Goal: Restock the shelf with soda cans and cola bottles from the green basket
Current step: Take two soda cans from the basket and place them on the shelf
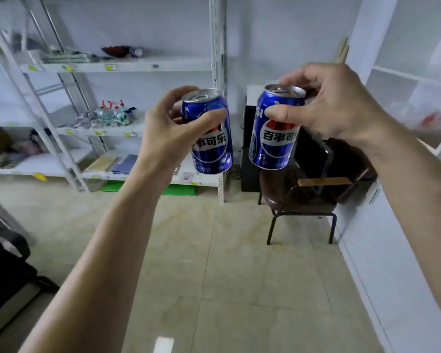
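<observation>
My left hand (173, 128) grips a blue soda can (213, 149) around its upper half, held upright in the air. My right hand (334, 108) grips a second blue soda can (273, 146) near its top, also upright and a little to the right of the first. Both cans hang in front of me, well short of the white metal shelf (127, 67) against the far wall. The green basket is not in view, and no cola bottles show.
The shelf holds a dark bowl (117, 50), spray bottles (112, 113) and flat packets. A dark chair (303, 197) and a black box stand right of it. White cabinets (405, 149) line the right side; dark furniture sits at lower left. Tiled floor lies between.
</observation>
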